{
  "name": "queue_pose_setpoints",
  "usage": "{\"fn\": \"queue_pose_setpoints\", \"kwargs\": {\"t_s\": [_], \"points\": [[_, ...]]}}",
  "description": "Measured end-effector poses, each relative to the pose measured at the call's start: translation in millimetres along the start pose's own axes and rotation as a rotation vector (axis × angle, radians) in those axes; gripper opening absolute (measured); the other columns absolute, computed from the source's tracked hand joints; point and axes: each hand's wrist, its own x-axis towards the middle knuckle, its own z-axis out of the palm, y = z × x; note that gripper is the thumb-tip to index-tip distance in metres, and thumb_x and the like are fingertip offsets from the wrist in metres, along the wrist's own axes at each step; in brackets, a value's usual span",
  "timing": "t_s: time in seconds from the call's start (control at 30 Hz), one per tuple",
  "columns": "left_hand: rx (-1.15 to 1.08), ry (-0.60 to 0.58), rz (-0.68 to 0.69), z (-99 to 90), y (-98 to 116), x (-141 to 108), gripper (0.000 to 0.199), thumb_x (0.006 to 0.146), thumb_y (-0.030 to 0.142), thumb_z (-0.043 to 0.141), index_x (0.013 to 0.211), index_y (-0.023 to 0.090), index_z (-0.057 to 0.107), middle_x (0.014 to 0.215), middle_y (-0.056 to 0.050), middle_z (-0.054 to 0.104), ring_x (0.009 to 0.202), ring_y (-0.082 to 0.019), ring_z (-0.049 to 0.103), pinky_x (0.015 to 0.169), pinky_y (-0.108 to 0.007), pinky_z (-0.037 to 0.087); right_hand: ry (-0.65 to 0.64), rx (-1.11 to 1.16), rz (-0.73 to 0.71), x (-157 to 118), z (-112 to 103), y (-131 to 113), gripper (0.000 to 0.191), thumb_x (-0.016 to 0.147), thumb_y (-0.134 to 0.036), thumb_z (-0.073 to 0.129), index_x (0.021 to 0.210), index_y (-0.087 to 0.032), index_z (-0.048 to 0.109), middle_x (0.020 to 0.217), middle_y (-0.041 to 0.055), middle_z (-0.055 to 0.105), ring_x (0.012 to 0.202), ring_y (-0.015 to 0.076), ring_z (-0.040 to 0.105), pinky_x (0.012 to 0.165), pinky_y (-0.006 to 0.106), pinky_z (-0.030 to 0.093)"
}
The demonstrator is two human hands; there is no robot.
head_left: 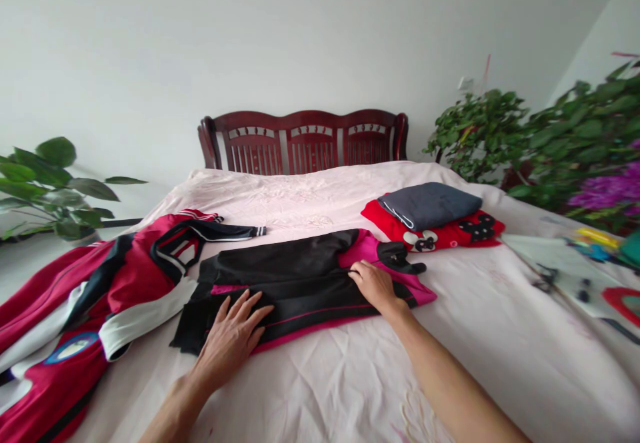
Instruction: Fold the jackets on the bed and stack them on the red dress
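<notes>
A black and magenta jacket [290, 256] lies partly folded across a pale pink bedsheet [320, 383]. My left hand [233, 333] rests flat on its left part, fingers spread. Near the collar end, my right hand [373, 286] has its fingers bent together on the black fabric, pinching it at a fold. Left of the jacket sprawls a red, white and navy garment [135, 263] with striped cuffs. To the right, a folded dark grey cloth [430, 204] sits on a folded red garment [450, 235] with black and white patches.
Behind the bed's far edge stands a dark wooden headboard [310, 140]. Leafy plants [575, 126] fill the right side and another plant [55, 183] is at the left. A pale board [565, 276] at the right holds scissors [546, 276] and small coloured items.
</notes>
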Motion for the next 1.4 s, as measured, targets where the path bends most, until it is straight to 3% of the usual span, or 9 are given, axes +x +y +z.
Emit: {"fn": "queue_pose_setpoints", "kwargs": {"t_s": [0.2,0.3,0.5,0.6,0.7,1.07,1.27,1.4], "points": [[-0.072,-0.013,-0.026,-5.6,1.3,-0.1,0.033,0.092,0.032,0.053,0.122,0.040,0.065,0.147,0.000,0.055,0.142,-0.031,0.042,0.114,-0.061,0.033,0.201,-0.021,-0.093,-10.0,-2.4,-0.6,0.020,0.093,-0.019,0.057,0.109,-0.023,0.068,0.102,0.0061,0.068,0.098,0.0224,0.060,0.085,0.033,0.041],[-0.098,0.000,-0.040,-6.7,2.4,0.1,0.029,0.091,0.031,0.053,0.116,0.036,0.068,0.145,-0.002,0.057,0.141,-0.031,0.043,0.114,-0.062,0.032,0.267,0.046,-0.185,-16.5,-8.3,-3.8,0.023,0.094,-0.017,0.050,0.106,-0.024,0.069,0.099,0.0066,0.068,0.096,0.0225,0.059,0.087,0.034,0.042],[-0.121,0.015,-0.063,-5.8,3.7,0.3,0.029,0.091,0.029,0.052,0.115,0.033,0.067,0.145,-0.004,0.057,0.142,-0.031,0.042,0.116,-0.062,0.028,0.166,0.163,-0.321,-30.5,-19.5,-16.8,0.017,0.096,-0.027,0.052,0.097,-0.024,0.069,0.089,0.0049,0.067,0.087,0.0203,0.059,0.081,0.033,0.043],[-0.130,0.007,-0.069,-6.5,2.7,1.0,0.027,0.090,0.027,0.051,0.111,0.033,0.067,0.143,-0.002,0.058,0.141,-0.030,0.043,0.117,-0.061,0.027,0.088,0.160,-0.382,-33.1,-18.7,-23.0,0.021,0.094,-0.033,0.057,0.111,-0.025,0.067,0.100,0.0057,0.068,0.095,0.0219,0.059,0.085,0.034,0.044],[-0.135,0.006,-0.072,-8.0,0.6,1.5,0.025,0.090,0.025,0.051,0.108,0.032,0.067,0.141,-0.001,0.060,0.140,-0.028,0.044,0.117,-0.058,0.028,0.058,0.117,-0.346,-29.8,-12.9,-21.3,0.026,0.090,-0.031,0.064,0.116,-0.028,0.066,0.104,0.0052,0.066,0.098,0.0233,0.058,0.089,0.037,0.044],[-0.136,0.075,-0.129,-11.1,-5.8,-0.7,0.021,0.090,0.017,0.044,0.096,0.027,0.062,0.127,-0.004,0.068,0.128,-0.023,0.056,0.113,-0.048,0.036,0.160,0.208,-0.268,-24.4,-0.7,4.5,0.013,0.091,-0.019,0.058,0.095,-0.025,0.069,0.094,0.0034,0.069,0.092,0.0222,0.061,0.086,0.034,0.047],[-0.033,0.117,-0.323,-18.4,-15.6,-4.6,0.019,0.087,0.017,0.046,0.091,0.026,0.061,0.121,-0.004,0.069,0.115,-0.023,0.063,0.116,-0.054,0.025,0.188,0.245,-0.239,-22.0,5.3,8.3,0.015,0.093,-0.021,0.054,0.090,-0.024,0.068,0.090,0.0034,0.070,0.087,0.0205,0.063,0.082,0.034,0.049],[-0.065,0.094,-0.466,-20.9,-30.3,-7.0,0.019,0.089,0.022,0.045,0.097,0.027,0.062,0.124,-0.005,0.066,0.119,-0.024,0.059,0.112,-0.049,0.032,0.176,0.273,-0.237,-21.3,5.3,9.1,0.016,0.093,-0.020,0.053,0.089,-0.024,0.068,0.089,0.0035,0.070,0.087,0.0204,0.063,0.082,0.034,0.049]]}}
